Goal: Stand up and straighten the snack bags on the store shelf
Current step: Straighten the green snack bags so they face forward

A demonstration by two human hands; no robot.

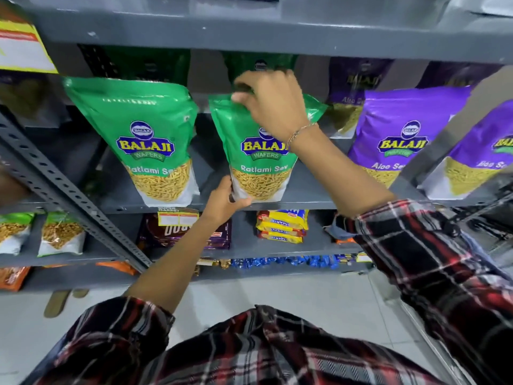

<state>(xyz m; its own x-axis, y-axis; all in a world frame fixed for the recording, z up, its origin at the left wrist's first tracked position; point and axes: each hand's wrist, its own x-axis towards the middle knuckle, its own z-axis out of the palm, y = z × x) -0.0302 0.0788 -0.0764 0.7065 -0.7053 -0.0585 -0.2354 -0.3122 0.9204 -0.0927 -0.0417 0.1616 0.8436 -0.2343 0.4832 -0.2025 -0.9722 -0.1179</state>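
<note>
A green Ratlami Sev bag (258, 162) stands upright at the middle of the grey shelf (305, 200). My right hand (273, 104) pinches its top edge from above. My left hand (227, 198) grips its lower left corner at the shelf's front lip. A second green Ratlami Sev bag (144, 140) stands upright to the left, untouched. Two purple Aloo Sev bags (399, 134) (477, 157) stand to the right. More green and purple bags sit behind in shadow.
A perforated grey upright (55, 184) slants across the left. Another grey post (449, 134) crosses the right bags. Lower shelves hold small snack bags (59, 232), dark biscuit packs (216, 234) and yellow Marie packs (283, 223). White tiled floor lies below.
</note>
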